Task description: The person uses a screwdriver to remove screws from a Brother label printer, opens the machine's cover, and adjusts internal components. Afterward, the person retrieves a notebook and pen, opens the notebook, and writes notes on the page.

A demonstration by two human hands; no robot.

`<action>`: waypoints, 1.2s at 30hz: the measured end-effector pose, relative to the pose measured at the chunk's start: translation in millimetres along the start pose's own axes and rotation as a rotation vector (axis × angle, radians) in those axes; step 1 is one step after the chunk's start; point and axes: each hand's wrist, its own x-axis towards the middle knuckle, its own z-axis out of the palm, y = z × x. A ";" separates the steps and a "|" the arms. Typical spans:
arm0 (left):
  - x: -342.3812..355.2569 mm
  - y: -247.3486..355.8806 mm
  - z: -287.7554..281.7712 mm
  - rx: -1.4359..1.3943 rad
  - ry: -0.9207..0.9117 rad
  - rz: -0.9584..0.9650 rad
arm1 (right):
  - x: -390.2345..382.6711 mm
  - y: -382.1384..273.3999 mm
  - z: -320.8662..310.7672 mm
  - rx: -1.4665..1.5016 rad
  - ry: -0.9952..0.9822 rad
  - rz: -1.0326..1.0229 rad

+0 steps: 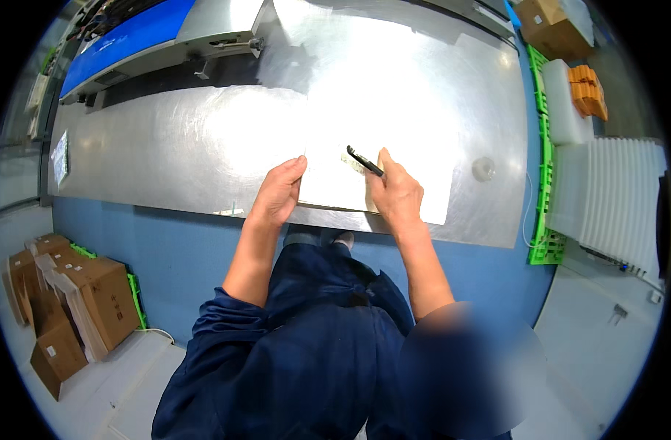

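A bright white pad of paper [423, 198] lies at the front edge of the metal table, its surface washed out by glare. My left hand [279, 192] is closed at the pad's left edge, thumb uppermost; the fingers' undersides are hidden. Over the paper, my right hand [397, 192] grips a black pen [365, 160], which slants up and to the left from the fingers. Faint dark marks show on the paper beside the pen. Whether the pen touches the paper, I cannot tell.
A blue conveyor belt [130, 44] with a metal frame stands on the metal table [152, 161] at the far left. A small clear round piece [484, 169] lies right of the pad. Cardboard boxes [93, 301] sit at lower left; stacked white trays [614, 191] and green crates [545, 183] stand at right.
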 end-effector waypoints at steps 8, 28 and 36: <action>1.5 0.0 -4.6 -0.196 -0.104 -0.088 | 1.8 -15.1 -5.8 0.027 -0.110 0.083; 2.7 3.8 -1.7 -0.126 -0.085 -0.073 | -1.3 -10.6 -5.3 0.199 -0.129 0.160; 1.2 2.5 3.3 -0.090 -0.023 -0.063 | -1.9 -7.8 -3.7 0.248 -0.115 0.176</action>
